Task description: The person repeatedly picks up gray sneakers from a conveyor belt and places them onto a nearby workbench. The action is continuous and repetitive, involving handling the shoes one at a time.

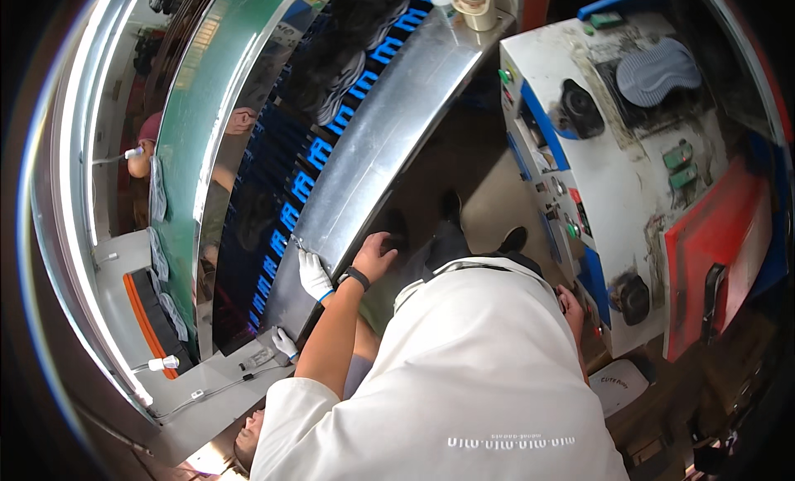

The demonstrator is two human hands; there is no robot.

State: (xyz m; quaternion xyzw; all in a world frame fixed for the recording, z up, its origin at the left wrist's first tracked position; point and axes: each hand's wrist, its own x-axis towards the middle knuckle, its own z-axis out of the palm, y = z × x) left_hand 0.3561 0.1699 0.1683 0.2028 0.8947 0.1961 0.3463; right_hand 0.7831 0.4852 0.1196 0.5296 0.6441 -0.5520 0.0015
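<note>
My left hand (374, 259), bare with a black band at the wrist, hangs beside the front edge of a long metal ledge (364, 149). Its thumb and fingers stand apart, with nothing visible in them. Close to it, a co-worker's white-gloved hand (314, 275) rests on the ledge by a small metallic item too small to name. Another gloved hand (284, 343) lies near the ledge's lower end. On my right side, my right hand (571, 309) is down next to the white machine cabinet (609, 191); my shirt partly covers it, and its grip is unclear.
Bright blue shapes (319, 154) line a dark surface beyond the ledge, with dark striped pieces (339, 87). A cream container (474, 4) stands at the far end. The cabinet carries a grey ribbed sole-shaped piece (658, 71) and a red panel (716, 261). People sit across a green surface (195, 158).
</note>
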